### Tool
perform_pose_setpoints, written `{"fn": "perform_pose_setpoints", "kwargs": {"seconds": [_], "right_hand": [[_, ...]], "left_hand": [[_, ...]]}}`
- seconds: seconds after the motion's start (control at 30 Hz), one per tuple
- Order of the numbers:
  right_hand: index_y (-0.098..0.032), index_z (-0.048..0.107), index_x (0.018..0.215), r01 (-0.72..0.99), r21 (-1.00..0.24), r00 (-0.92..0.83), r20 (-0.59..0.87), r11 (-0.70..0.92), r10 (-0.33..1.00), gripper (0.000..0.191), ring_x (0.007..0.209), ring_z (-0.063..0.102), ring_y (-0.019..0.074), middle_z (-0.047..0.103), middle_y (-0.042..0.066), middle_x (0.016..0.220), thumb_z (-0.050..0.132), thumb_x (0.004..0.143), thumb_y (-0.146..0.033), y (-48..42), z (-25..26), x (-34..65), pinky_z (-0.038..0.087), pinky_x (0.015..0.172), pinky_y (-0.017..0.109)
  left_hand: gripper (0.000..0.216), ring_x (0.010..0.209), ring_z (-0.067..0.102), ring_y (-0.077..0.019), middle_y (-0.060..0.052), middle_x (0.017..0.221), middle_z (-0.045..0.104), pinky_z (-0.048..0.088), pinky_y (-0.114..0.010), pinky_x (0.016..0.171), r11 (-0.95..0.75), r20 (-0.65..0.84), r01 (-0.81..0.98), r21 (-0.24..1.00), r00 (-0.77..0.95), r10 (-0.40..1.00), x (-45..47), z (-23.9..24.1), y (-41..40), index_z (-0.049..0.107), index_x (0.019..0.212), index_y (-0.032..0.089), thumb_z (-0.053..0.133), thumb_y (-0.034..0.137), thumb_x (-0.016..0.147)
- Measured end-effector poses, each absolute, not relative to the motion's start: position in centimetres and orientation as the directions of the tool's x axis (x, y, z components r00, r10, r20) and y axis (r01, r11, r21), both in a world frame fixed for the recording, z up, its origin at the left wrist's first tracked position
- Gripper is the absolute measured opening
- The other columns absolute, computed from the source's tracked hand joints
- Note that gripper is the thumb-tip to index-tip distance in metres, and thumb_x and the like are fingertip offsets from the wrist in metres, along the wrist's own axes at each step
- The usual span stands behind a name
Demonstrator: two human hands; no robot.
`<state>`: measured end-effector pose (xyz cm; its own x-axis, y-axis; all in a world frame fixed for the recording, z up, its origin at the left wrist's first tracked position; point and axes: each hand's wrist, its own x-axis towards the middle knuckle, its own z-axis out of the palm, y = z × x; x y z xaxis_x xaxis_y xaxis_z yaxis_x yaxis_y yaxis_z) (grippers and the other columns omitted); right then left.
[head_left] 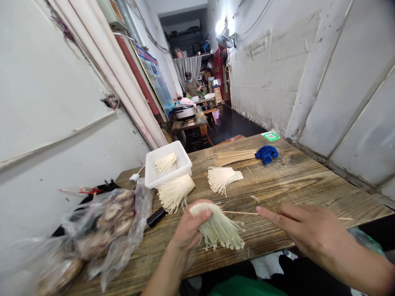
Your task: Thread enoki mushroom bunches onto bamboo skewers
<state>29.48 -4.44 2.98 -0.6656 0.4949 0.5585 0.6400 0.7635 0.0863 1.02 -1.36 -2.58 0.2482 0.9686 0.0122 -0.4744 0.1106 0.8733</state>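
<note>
My left hand (189, 227) is closed around a bunch of pale enoki mushrooms (220, 230), caps pointing toward me, just above the wooden table (296, 185). My right hand (304, 232) lies low over the table with fingers stretched out and a thin bamboo skewer (240, 213) running under it, its tip pointing at the bunch; whether the fingers pinch the skewer is hidden. Two more enoki bunches lie ahead, one (175, 192) by a white tray (154, 174) and one (222, 178) at mid-table. The tray holds another bunch (166, 162).
A clear plastic bag of brown mushrooms (105, 230) lies at the left beside a black handle (156, 216). A pile of skewers (234, 156), a blue cloth (266, 154) and a green QR card (270, 136) sit at the far edge. A person sits far down the corridor.
</note>
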Motion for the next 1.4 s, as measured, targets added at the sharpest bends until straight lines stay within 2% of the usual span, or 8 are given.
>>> {"fn": "perform_pose_setpoints", "kwargs": {"seconds": [0.27,0.63,0.93,1.17,1.4], "right_hand": [[-0.029,0.039,0.140,0.639,0.083,-0.664,0.560,0.765,0.495,0.066,0.048,0.049,0.0134,0.059,0.000,0.068,0.039,0.078,-0.005,-4.4,2.9,29.7,0.030,0.042,0.027],[-0.021,0.049,0.129,0.649,0.167,-0.691,0.538,0.743,0.483,0.052,0.048,0.048,0.0116,0.055,-0.001,0.065,0.035,0.082,-0.005,-4.6,3.2,29.6,0.030,0.044,0.026],[-0.023,0.041,0.136,0.688,0.203,-0.696,0.457,0.697,0.554,0.055,0.053,0.053,0.0130,0.056,-0.001,0.074,0.036,0.084,-0.006,-4.8,1.8,30.4,0.028,0.047,0.028],[-0.023,0.039,0.139,0.667,0.188,-0.718,0.422,0.721,0.554,0.061,0.056,0.054,0.0130,0.058,0.001,0.077,0.038,0.081,-0.005,-4.7,1.5,31.1,0.031,0.049,0.027],[-0.026,0.037,0.141,0.676,0.165,-0.707,0.420,0.718,0.569,0.065,0.053,0.051,0.0132,0.057,0.001,0.076,0.036,0.080,-0.004,-4.8,1.3,31.5,0.032,0.048,0.028]], "left_hand": [[0.032,0.072,0.071,-0.0257,-0.007,0.072,0.074,0.056,-0.037,0.069,0.112,0.003,-0.446,0.888,0.249,0.968,1.3,-2.4,-1.4,0.064,0.083,0.016,0.082,0.031,0.062],[0.032,0.073,0.070,-0.0251,-0.008,0.074,0.074,0.055,-0.035,0.069,0.084,0.007,-0.388,0.918,0.228,0.974,1.4,-2.3,-1.5,0.065,0.083,0.014,0.081,0.032,0.062],[0.034,0.066,0.067,-0.0192,-0.007,0.073,0.075,0.051,-0.028,0.064,0.017,0.013,-0.258,0.966,0.115,0.993,1.6,-2.7,-1.5,0.070,0.077,0.012,0.086,0.032,0.055],[0.018,0.079,0.069,-0.0196,-0.008,0.084,0.076,0.052,-0.027,0.074,-0.086,0.126,-0.221,0.971,0.174,0.977,1.9,-2.4,-1.7,0.075,0.079,0.015,0.080,0.026,0.066],[0.025,0.077,0.070,-0.0219,-0.009,0.082,0.076,0.054,-0.029,0.070,-0.073,0.098,-0.196,0.978,0.119,0.988,2.3,-2.4,-1.8,0.074,0.079,0.015,0.084,0.027,0.059]]}}
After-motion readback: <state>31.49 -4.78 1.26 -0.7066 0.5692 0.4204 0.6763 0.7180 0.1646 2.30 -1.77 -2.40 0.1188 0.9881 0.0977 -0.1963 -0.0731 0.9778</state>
